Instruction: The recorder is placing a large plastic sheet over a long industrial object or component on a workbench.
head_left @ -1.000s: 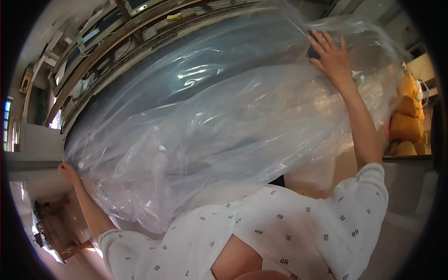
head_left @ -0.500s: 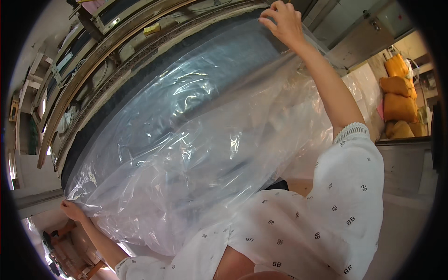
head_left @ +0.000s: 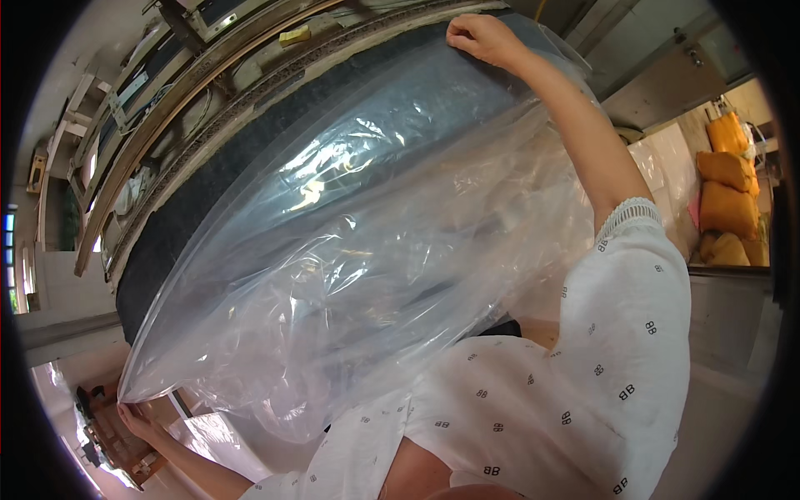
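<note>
A large clear plastic sheet (head_left: pixel 333 250) hangs in glossy folds over a long dark flat surface (head_left: pixel 225 167) and falls toward my body. Low at the left, my left hand (head_left: pixel 142 423) pinches the sheet's corner just off the end of the dark surface. At the far right, my right hand (head_left: pixel 487 42) is closed with its fingers curled on the sheet's far edge, low over the dark surface. Between the two hands the edge runs in a slack curve. Its fingertips partly hide the right hand's grip.
Behind the dark surface runs a machine frame with long rails (head_left: pixel 158 142), and a small yellow block (head_left: pixel 294 36) lies there. Orange bundles (head_left: pixel 729 200) are stacked at the right. A wooden stool-like object (head_left: pixel 112 425) stands beyond my left hand.
My left hand has moved down toward me, drawing the sheet's corner off the dark surface. My right hand has come down and slightly left, its fingers now more curled.
</note>
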Available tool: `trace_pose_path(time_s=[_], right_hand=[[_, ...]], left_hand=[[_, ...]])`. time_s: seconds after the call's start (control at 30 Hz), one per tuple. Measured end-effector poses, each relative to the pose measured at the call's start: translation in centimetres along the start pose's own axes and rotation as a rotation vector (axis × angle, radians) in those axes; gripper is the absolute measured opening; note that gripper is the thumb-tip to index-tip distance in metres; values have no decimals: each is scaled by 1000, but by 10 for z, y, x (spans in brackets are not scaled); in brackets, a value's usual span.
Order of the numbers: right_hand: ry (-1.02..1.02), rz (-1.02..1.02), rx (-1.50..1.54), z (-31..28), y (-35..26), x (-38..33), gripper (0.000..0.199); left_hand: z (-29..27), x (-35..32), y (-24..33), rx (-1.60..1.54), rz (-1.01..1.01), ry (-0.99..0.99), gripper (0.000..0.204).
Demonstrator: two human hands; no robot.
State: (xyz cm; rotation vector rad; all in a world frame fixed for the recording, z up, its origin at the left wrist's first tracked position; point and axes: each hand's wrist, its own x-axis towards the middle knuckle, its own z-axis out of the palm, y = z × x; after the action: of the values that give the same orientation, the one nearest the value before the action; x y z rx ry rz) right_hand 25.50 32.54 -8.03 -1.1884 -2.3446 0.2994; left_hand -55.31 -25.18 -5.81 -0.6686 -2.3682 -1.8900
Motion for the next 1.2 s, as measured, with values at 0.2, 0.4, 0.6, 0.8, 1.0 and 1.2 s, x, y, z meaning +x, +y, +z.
trace_pose_path(time_s=[0.2,0.4,0.6,0.8,1.0,1.2], right_hand=[[9,27,171,18,19,5,12],[192,62,538,-53,53,21,23],[531,194,275,-70,114,77,31],[558,310,298,7,187,30,25],[450,316,213,-1,203,46,23],[449,304,151,0,199,59,27]], left_hand=[[-30,-64,16,-64,-140,-43,43],[56,-29,43,-69,-139,0,31],[134,43,46,-239,58,54,21],[272,12,7,122,201,102,28],[293,41,0,147,197,106,25],[291,60,1,183,168,-49,27]])
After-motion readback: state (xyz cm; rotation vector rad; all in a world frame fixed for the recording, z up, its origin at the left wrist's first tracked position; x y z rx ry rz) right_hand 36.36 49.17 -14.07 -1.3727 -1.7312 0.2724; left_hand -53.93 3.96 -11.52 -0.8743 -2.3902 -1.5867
